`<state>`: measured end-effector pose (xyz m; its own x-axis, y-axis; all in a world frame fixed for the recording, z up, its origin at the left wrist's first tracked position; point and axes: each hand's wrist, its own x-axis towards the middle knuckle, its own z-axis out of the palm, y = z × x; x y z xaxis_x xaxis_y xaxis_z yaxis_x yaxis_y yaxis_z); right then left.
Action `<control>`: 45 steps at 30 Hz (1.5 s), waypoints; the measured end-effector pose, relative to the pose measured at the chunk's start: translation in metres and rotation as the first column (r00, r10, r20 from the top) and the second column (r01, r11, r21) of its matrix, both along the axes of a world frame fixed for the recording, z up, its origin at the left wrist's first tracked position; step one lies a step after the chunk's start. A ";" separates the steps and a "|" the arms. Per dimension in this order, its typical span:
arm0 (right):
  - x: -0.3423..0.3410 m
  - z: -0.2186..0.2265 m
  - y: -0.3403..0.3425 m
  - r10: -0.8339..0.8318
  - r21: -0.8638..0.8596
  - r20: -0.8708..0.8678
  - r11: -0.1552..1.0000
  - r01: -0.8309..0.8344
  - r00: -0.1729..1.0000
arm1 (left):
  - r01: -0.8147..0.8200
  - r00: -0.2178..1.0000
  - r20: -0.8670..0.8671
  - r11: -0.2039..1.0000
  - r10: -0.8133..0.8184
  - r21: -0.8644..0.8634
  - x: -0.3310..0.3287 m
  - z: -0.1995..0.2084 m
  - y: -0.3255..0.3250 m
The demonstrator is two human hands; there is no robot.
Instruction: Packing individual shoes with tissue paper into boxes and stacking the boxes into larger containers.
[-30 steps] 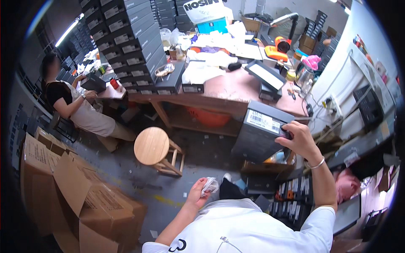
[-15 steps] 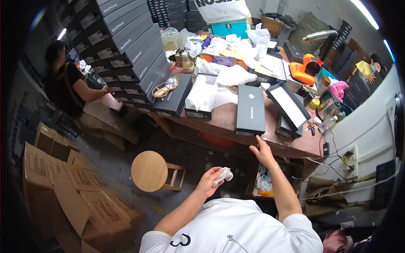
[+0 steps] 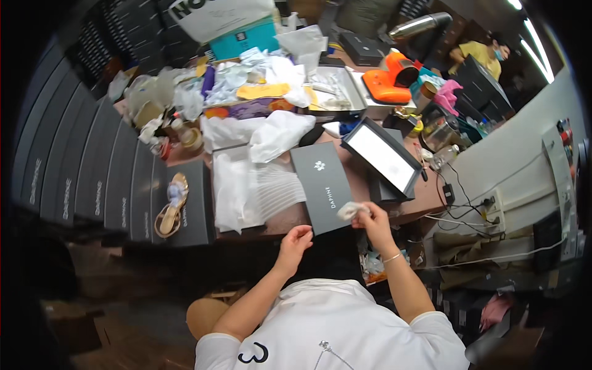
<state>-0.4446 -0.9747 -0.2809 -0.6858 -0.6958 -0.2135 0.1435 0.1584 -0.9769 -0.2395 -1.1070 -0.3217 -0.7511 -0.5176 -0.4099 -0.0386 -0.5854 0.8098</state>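
Note:
My right hand (image 3: 374, 227) pinches a crumpled white wad of cloth or tissue (image 3: 350, 211) over the front right part of a dark grey shoebox lid (image 3: 322, 185). Beside that box's front left corner is my left hand (image 3: 296, 245), fingers loosely bent, thumb apart, with nothing visible in it. Left of the box lies an open shoebox with white tissue paper (image 3: 235, 194) and a ribbed white sheet (image 3: 280, 194) spilling over it. A strappy sandal (image 3: 172, 206) rests on another dark shoebox (image 3: 196, 203) farther left. To the right, an upturned lid with a white inside (image 3: 383, 154) leans on a box.
Stacked dark shoeboxes (image 3: 86, 160) rise at the left. Behind the work lie heaped papers and bags (image 3: 256, 77), small bottles (image 3: 185, 132) and an orange device (image 3: 387, 85). Cables (image 3: 459, 216) hang at the right. A round stool (image 3: 206, 316) stands below; a person in yellow (image 3: 472, 55) is far right.
The white wad has passed from my left hand to my right hand. Both hands have moved up to the shoebox. My view has shifted closer to the table.

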 end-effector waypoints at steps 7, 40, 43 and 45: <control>-0.102 -0.112 -0.030 -0.306 0.162 0.276 0.949 0.270 0.911 | 0.135 0.975 0.195 0.982 -0.107 -0.134 -0.031 -0.047 -0.021; -0.192 0.001 0.012 0.510 0.643 -0.717 0.748 0.168 0.475 | 0.296 0.898 0.438 0.789 -0.039 -0.538 -0.125 -0.043 -0.065; -0.138 0.034 -0.032 0.326 0.385 -0.832 0.922 0.046 0.449 | 0.192 0.919 0.394 0.890 -0.015 -0.413 -0.122 -0.074 -0.057; -0.099 0.038 -0.052 0.606 0.473 -0.470 0.787 -0.397 0.641 | 0.072 0.913 0.405 0.955 0.053 -0.288 -0.120 -0.085 -0.052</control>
